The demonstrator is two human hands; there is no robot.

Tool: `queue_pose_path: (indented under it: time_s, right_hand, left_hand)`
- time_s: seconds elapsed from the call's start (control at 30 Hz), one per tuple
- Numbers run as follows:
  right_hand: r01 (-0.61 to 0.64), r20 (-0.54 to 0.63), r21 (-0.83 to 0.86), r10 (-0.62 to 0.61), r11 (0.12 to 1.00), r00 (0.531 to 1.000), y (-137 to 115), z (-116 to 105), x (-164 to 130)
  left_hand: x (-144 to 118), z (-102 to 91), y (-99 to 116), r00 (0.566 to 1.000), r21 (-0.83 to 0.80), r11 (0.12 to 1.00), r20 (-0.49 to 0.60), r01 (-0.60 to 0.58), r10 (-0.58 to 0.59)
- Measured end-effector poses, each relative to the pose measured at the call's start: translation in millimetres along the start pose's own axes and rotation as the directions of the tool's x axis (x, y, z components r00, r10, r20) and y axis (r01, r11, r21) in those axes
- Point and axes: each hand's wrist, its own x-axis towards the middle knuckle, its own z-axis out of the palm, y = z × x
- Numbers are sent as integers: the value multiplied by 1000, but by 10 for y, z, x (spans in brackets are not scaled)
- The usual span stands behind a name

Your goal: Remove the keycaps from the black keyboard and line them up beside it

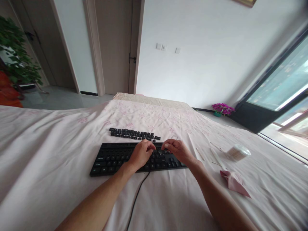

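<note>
A black keyboard [108, 157] lies on the cloth-covered surface in front of me, its cable [137, 199] running towards me. My left hand [141, 153] is over the middle of the keyboard, thumb and fingers drawn together near its upper keys. Close by on the right, my right hand [177, 150] hovers over the keyboard's right part with curled fingers and its fingertips pinched. Anything between either hand's fingertips is too small or hidden to make out. Beyond the keyboard, loose black keycaps [131, 133] lie in rows. A thin wire loop [174, 137] shows just behind my right hand.
On the right lie a clear tub of cotton swabs [238, 152], several loose swabs [200, 154] and a folded pink cloth [234, 183]. The pale flowered bedsheet [60, 147] has folds. Farther off are a door [115, 48], a wall and purple flowers [222, 109].
</note>
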Motion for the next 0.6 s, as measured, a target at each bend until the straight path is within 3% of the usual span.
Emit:
queue_pose_path:
  time_s: [0.1, 0.3, 0.6]
  right_hand:
    - [49, 2, 2, -49, 999, 999, 27, 22, -30]
    - [-26, 22, 103, 24, 994, 999, 98, 9, 1]
    - [26, 80, 107, -35, 994, 996, 71, 61, 18]
  left_hand:
    - [2, 0, 2, 1000, 11, 1000, 8, -9, 9]
    - [-3, 6, 9, 1000, 39, 999, 19, -24, 23]
    - [-6, 35, 23, 995, 83, 994, 71, -69, 63]
